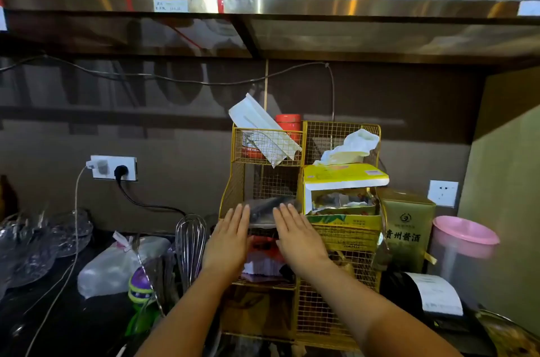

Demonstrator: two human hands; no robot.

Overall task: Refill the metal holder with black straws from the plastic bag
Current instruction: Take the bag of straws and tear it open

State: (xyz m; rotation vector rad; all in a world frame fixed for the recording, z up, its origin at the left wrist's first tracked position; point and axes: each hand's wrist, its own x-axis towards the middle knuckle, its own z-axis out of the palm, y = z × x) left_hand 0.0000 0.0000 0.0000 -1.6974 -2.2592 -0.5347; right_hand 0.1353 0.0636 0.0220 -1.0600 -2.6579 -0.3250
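A clear plastic bag of black straws lies in the middle tier of a gold wire-mesh holder against the wall. My left hand and my right hand are flat, fingers extended, one on each side of the bag, pressing or framing its ends. The bag looks blurred. Whether either hand grips the bag cannot be made out. Below the bag, the same tier holds red and white packets.
The wire holder's right side holds a yellow tissue box and snack packets. A green liquor box and pink-lidded jug stand right. A whisk, tied plastic bag, glass dishes and cables sit left. A steel shelf hangs overhead.
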